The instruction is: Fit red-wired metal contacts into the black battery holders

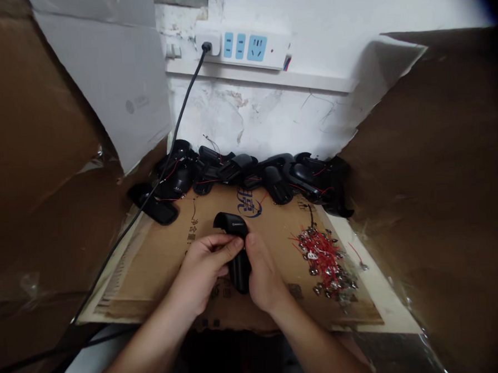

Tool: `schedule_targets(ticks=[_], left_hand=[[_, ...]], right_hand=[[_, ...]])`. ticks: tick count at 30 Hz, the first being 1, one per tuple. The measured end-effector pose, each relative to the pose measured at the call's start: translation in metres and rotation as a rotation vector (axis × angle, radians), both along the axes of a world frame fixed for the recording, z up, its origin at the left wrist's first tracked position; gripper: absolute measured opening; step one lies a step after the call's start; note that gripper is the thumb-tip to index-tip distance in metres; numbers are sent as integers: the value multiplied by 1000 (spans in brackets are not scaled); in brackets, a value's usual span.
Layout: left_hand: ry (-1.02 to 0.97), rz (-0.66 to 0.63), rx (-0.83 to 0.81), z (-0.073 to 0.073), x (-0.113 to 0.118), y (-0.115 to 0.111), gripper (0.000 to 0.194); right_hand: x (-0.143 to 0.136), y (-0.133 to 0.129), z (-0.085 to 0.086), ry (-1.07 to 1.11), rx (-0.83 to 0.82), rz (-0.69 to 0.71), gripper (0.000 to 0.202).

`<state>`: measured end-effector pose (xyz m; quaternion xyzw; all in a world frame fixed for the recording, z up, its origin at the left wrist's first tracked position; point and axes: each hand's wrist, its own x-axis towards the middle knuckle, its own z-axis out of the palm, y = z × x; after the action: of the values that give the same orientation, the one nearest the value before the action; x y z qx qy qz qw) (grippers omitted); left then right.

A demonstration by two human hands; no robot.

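Note:
Between my two hands is a curved black plastic housing, held above the cardboard sheet near its middle. A small pale marking shows close to its upper end. My left hand grips its left side, thumb and forefinger pinched together over the upper part. Along the right edge, my right hand is closed on the same housing, thumb pointing up. Whatever may lie under the fingertips is hidden. To the right is a heap of small round metal parts with red wires.
Several similar black housings, some with thin red wires, are piled along the wall. A power strip with a plugged-in black cable is mounted above. Cardboard walls stand at both sides. One loose wired metal part lies far right.

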<state>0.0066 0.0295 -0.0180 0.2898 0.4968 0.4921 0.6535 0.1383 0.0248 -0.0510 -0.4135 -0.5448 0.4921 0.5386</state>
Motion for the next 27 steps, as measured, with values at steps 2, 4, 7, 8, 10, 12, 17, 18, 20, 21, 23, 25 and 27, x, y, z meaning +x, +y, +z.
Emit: schedule_targets(ticks=[2, 4, 7, 8, 10, 12, 17, 18, 20, 21, 23, 25, 27], left_hand=[[53, 17, 104, 0, 1, 1, 38], [64, 13, 178, 1, 2, 1, 34], [53, -77, 205, 3, -1, 0, 32], [56, -109, 213, 4, -3, 0, 32], [77, -139, 229, 4, -8, 0, 33], [97, -124, 233, 3, -11, 1, 33], [43, -99, 184, -1, -13, 2, 33], [16, -98, 162, -1, -13, 2, 33], [-27, -85, 126, 0, -13, 2, 36], [-33, -82, 123, 1, -14, 2, 37], [-16, -96, 148, 2, -14, 1, 41], [12, -122, 190, 3, -14, 1, 45], [27, -120, 216, 2, -13, 2, 48]], right_hand=[[-1, -1, -1, 42, -11, -5, 57], [-1, -1, 0, 150, -43, 13, 49], [5, 4, 3, 331, -179, 76, 37], [8, 7, 5, 360, -217, 83, 37], [12, 12, 8, 360, -247, 52, 44], [14, 15, 11, 326, -244, -4, 53], [9, 15, 14, 269, -263, -66, 69], [8, 15, 15, 262, -267, -78, 71], [8, 15, 15, 244, -265, -119, 75], [8, 16, 15, 235, -257, -146, 76], [8, 17, 14, 205, -229, -210, 78], [9, 19, 12, 186, -182, -271, 75], [12, 20, 11, 186, -127, -301, 61]])
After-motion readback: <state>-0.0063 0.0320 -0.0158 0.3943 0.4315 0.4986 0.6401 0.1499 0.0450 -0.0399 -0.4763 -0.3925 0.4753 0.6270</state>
